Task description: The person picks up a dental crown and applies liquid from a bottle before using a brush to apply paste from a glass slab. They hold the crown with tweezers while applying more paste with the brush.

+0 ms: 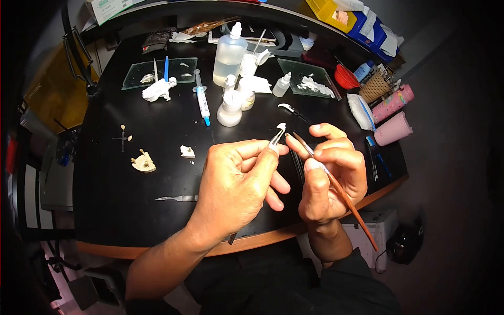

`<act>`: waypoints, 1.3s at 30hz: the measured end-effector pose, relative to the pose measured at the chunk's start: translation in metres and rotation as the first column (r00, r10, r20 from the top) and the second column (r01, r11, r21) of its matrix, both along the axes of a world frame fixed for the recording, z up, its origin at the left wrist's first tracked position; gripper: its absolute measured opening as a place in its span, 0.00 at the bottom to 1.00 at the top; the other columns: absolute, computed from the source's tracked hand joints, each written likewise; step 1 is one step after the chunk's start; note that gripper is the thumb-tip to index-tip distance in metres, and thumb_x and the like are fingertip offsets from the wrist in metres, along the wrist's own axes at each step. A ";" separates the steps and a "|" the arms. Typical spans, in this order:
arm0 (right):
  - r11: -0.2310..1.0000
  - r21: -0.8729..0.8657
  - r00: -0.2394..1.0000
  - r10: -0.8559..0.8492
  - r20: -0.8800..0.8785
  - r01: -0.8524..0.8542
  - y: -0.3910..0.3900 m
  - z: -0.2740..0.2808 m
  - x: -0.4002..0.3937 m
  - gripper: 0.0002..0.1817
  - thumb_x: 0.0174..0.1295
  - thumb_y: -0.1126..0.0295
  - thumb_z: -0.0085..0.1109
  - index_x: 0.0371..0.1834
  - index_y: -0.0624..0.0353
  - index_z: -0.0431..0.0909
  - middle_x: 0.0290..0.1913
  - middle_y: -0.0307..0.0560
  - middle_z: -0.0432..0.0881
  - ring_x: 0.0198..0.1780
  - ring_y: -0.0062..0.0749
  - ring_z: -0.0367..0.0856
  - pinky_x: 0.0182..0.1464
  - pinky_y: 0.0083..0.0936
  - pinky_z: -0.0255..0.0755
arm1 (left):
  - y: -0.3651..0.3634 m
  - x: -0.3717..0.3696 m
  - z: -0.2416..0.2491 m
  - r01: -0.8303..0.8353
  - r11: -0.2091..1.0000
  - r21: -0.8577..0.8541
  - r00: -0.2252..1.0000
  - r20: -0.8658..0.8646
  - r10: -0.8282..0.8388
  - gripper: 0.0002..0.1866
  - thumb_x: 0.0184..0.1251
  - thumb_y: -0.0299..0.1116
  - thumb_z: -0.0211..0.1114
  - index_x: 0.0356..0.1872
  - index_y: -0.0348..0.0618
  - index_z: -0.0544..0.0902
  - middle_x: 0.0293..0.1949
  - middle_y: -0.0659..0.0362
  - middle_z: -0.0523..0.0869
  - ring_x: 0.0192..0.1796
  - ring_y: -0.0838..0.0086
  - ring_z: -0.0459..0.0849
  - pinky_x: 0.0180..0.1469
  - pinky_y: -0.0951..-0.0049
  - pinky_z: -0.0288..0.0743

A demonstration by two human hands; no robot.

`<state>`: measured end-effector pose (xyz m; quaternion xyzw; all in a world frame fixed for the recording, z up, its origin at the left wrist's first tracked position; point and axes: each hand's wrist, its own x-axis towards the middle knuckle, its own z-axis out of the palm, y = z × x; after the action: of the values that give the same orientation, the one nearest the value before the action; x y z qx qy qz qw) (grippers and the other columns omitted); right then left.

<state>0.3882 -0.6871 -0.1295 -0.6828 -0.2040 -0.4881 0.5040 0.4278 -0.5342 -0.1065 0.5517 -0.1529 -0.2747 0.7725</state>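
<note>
My left hand (233, 181) is closed on metal tweezers (275, 138), whose tips hold a small white tooth-shaped piece (281, 127). Between the fingers of my right hand (336, 181) is a thin brush (347, 203) with a reddish-brown handle. Its tip points up and left, close to the white piece but apart from it. A black-handled tool with a white end (286, 107) lies just beyond both hands. Left of my left hand rest a metal knife (176, 198), a small white lump (187, 152) and a cream dental model piece (143, 161).
On the black table (110, 210) stand a large clear bottle (229, 60), a smaller jar (229, 110) and a dropper bottle (282, 85). A syringe (201, 100) lies beside them. Glass slabs (131, 76) carry white material. Pink bottles (394, 128) stand at the right edge.
</note>
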 end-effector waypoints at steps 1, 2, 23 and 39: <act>0.999 -0.041 1.000 -0.013 0.003 0.013 -0.003 0.000 0.001 0.09 0.54 0.83 0.59 0.39 0.69 0.76 0.34 0.52 0.79 0.45 0.44 0.80 0.51 0.39 0.79 | -0.001 0.000 0.000 0.001 1.000 0.002 1.000 -0.004 -0.001 0.16 0.77 0.32 0.54 0.50 0.28 0.83 0.21 0.53 0.85 0.16 0.79 0.82 0.17 0.85 0.65; 0.996 -0.082 1.000 -0.027 0.006 0.027 -0.006 0.000 0.002 0.08 0.54 0.82 0.59 0.38 0.69 0.76 0.32 0.51 0.79 0.43 0.43 0.81 0.51 0.40 0.78 | -0.001 0.000 -0.001 0.000 1.000 0.001 1.000 -0.010 0.000 0.15 0.77 0.31 0.54 0.50 0.28 0.83 0.21 0.53 0.85 0.15 0.79 0.81 0.17 0.86 0.64; 0.992 -0.017 0.991 -0.128 -0.045 0.128 0.003 -0.012 0.011 0.08 0.62 0.85 0.63 0.40 0.70 0.74 0.33 0.50 0.78 0.42 0.40 0.80 0.40 0.27 0.77 | -0.003 0.004 -0.008 0.059 0.998 -0.009 0.982 -0.177 -0.060 0.18 0.78 0.33 0.52 0.52 0.26 0.81 0.20 0.56 0.82 0.11 0.82 0.74 0.14 0.87 0.60; 0.982 -0.127 0.990 -0.140 0.012 0.140 -0.003 -0.017 0.016 0.09 0.61 0.84 0.64 0.41 0.68 0.74 0.32 0.49 0.80 0.39 0.40 0.81 0.42 0.30 0.77 | -0.004 0.003 -0.012 0.065 0.997 -0.036 0.986 -0.150 -0.069 0.17 0.78 0.32 0.54 0.54 0.25 0.80 0.20 0.56 0.83 0.12 0.84 0.74 0.15 0.87 0.62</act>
<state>0.4043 -0.6903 -0.1462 -0.7255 -0.1870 -0.5093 0.4233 0.4312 -0.5381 -0.1182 0.5120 -0.1165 -0.3390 0.7806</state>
